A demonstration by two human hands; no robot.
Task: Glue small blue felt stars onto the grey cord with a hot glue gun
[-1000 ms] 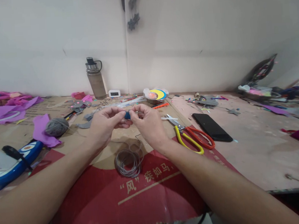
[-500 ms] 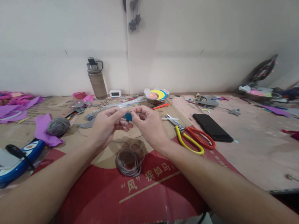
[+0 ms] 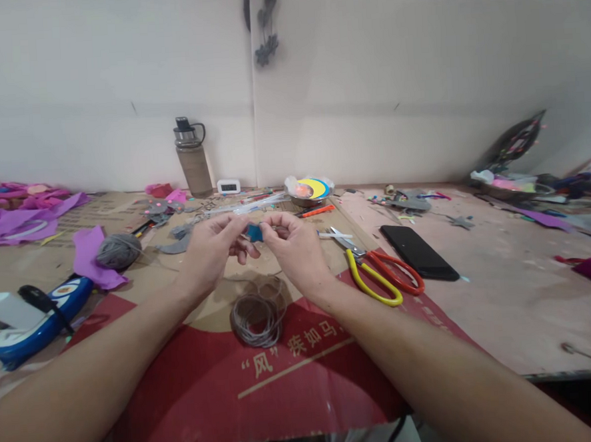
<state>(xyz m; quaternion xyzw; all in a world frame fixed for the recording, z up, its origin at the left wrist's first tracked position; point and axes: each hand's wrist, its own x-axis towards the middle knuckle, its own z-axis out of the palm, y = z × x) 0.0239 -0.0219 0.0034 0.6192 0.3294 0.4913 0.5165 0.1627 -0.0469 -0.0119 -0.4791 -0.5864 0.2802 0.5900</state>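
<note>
Handling the blue piece (image 3: pixel 255 233), you had your left hand (image 3: pixel 211 245) and right hand (image 3: pixel 297 246) both pinched on it, and the next move seemingly called for delicacy.

Small blue pointed piece (image 3: pixel 255 233), partly hidden, in midair

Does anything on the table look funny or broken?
The scissors left of the black phone look funny: one handle is yellow, the other red. The red cardboard also looks ragged along its near edge.
</note>
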